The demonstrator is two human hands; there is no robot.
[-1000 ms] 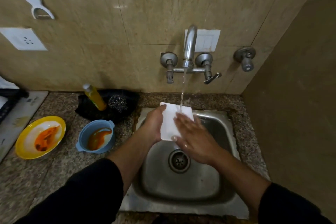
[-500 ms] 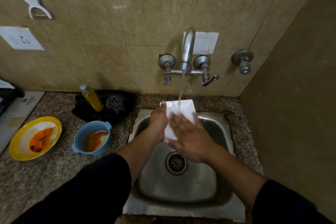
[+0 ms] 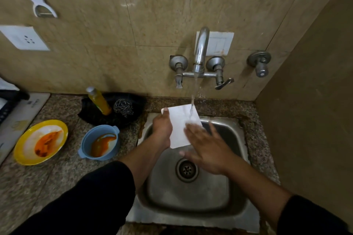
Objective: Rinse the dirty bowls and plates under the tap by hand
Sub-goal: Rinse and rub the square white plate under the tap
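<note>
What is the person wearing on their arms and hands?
Black long sleeves: the left sleeve and right sleeve both stop short of the wrists, leaving the forearms bare. The left hand and right hand wear no gloves, and no watch or bracelet shows.

Sink point(image 3: 193, 196) brushed steel, dull sheen; tap point(image 3: 201, 49) shiny metal. Worktop point(image 3: 57, 173) speckled polished granite. Wall tiles point(image 3: 152, 5) glossy beige stone-look. White plate point(image 3: 178, 126) smooth, wet. Blue bowl point(image 3: 86, 145) matt plastic. Scrubber point(image 3: 123, 108) coiled steel wire.
</note>
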